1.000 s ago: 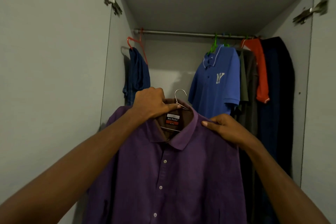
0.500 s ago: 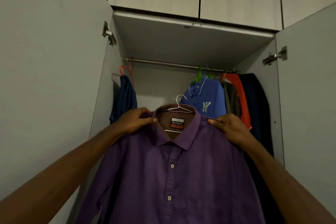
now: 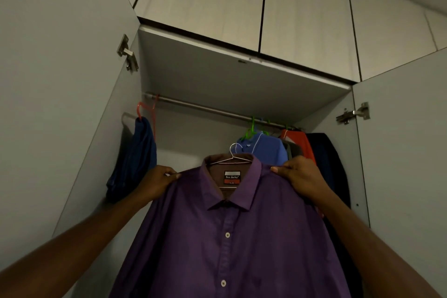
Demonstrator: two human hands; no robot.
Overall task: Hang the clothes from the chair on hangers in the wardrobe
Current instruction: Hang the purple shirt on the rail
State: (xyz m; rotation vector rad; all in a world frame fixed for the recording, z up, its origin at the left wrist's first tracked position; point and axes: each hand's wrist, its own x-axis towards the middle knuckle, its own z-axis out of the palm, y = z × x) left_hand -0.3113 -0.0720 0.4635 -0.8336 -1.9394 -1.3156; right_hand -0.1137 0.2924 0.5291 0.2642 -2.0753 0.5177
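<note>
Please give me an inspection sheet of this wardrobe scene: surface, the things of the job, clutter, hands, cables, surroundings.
Surface: nothing seen; the work happens in the air before the open wardrobe.
Job's things: purple shirt is on a wire hanger, hook below the rail, not yet hung.
Clutter: dark blue garment on a red hanger at the rail's left; blue polo, orange garment and dark clothes at its right.
Hands: left hand and right hand each grip a shirt shoulder.
Cables: nothing seen.
Surroundings: both doors open; closed upper cabinets above.
</note>
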